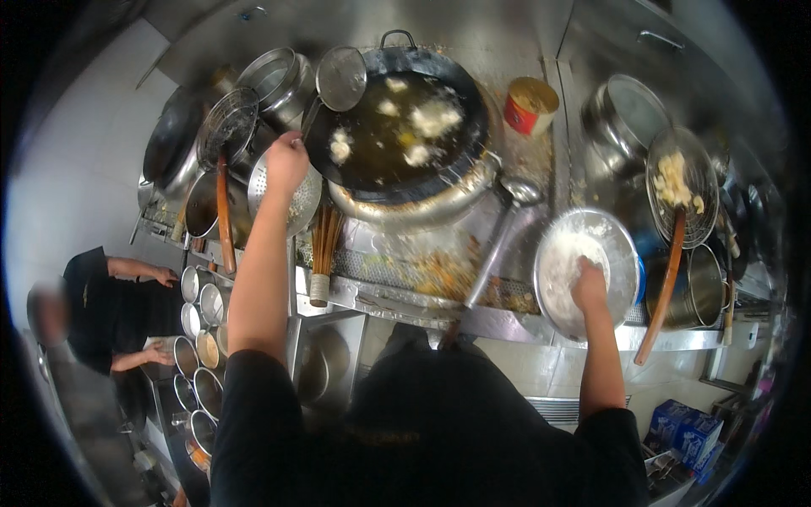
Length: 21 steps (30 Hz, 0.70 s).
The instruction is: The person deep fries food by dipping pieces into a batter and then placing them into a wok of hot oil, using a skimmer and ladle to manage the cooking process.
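My left hand (288, 161) grips the handle of a fine-mesh skimmer (341, 77), which is held at the left edge of a large black wok (472, 149). Several pale battered pieces (436, 118) float in the wok's bubbling oil. My right hand (590, 284) is in a metal bowl (624, 269) of white flour or powder (561, 260); its fingertips touch the powder, and whether they pinch anything cannot be told. Right of the bowl, a wooden-handled wire strainer (683, 184) holds pale yellow pieces (673, 180). A metal ladle (521, 191) lies between the wok and the bowl.
An open can (531, 106) stands right of the wok. A bamboo wok brush (325, 253), a perforated ladle (304, 196) and another wire strainer (228, 127) are on the left. Food scraps (443, 269) litter the front ledge. A co-worker (120, 304) stands at the left by several metal containers (207, 386).
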Each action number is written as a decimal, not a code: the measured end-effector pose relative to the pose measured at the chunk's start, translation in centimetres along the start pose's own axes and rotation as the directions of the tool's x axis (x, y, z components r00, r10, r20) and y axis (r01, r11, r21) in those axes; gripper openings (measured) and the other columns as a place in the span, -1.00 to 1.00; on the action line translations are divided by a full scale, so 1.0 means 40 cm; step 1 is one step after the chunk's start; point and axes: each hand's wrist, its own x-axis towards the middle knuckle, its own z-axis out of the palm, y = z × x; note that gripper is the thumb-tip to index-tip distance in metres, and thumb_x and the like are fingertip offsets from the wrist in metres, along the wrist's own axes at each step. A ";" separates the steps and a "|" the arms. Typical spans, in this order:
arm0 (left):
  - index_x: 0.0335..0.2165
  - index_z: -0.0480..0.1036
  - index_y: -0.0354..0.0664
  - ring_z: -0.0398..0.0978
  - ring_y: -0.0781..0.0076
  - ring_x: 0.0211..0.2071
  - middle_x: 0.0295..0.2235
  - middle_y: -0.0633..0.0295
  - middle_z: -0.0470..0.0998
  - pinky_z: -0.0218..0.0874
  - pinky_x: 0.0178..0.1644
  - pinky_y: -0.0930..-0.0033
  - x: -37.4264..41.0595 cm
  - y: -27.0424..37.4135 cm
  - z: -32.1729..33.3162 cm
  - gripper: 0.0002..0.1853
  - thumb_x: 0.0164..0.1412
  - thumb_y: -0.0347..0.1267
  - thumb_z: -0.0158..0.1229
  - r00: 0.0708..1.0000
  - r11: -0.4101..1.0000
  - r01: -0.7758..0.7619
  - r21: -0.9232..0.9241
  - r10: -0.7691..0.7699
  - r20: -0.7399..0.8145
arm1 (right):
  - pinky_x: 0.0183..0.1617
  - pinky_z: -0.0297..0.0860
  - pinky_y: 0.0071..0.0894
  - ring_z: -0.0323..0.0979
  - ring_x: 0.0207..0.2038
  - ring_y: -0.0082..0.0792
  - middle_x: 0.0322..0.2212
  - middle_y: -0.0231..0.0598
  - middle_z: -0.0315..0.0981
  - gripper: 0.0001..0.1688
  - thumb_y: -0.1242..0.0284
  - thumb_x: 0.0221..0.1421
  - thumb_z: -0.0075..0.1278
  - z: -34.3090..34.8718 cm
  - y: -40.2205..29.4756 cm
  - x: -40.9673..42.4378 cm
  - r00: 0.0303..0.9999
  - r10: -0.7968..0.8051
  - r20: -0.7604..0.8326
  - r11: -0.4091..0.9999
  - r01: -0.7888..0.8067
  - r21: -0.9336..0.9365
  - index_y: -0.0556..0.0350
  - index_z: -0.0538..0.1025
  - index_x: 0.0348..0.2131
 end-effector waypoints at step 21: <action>-0.04 0.45 -0.25 0.29 0.72 -0.62 -0.48 0.26 0.53 0.04 -0.63 0.65 0.027 0.028 0.067 -0.66 0.24 -0.39 -0.02 0.841 0.704 0.479 -0.525 -0.198 0.503 | 0.09 0.30 -0.05 0.40 -0.04 0.08 -0.18 0.22 0.46 -0.59 0.46 0.02 -0.03 -0.057 0.025 0.025 0.970 0.232 0.072 0.966 -0.239 0.096 0.29 0.47 -0.10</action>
